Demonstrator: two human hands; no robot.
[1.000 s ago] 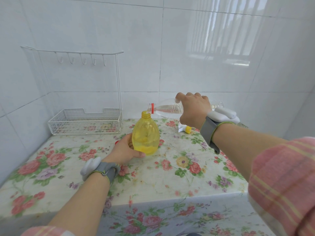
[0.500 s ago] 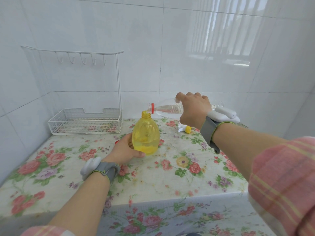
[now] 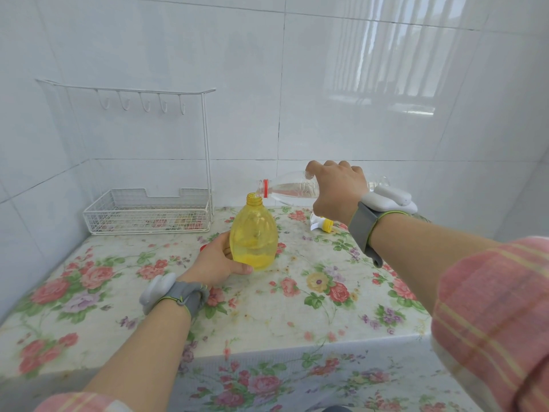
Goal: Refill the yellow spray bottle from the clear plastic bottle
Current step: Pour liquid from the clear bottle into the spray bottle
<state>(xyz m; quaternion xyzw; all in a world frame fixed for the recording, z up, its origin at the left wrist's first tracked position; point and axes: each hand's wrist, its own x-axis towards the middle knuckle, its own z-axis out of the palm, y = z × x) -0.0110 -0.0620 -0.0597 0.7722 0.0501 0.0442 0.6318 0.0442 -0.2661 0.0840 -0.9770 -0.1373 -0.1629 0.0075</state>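
Behind the yellow spray bottle [image 3: 254, 233], wire rack [image 3: 147, 214], spray head [image 3: 322, 225] beyond right hand [image 3: 337, 193].

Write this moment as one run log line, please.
phase: pouring | left hand: holds yellow spray bottle upright on table | right hand: tilts clear plastic bottle onto its mouth | sprayer head: off

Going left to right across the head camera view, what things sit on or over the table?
Wire rack → left hand → yellow spray bottle → clear plastic bottle → spray nozzle → right hand.
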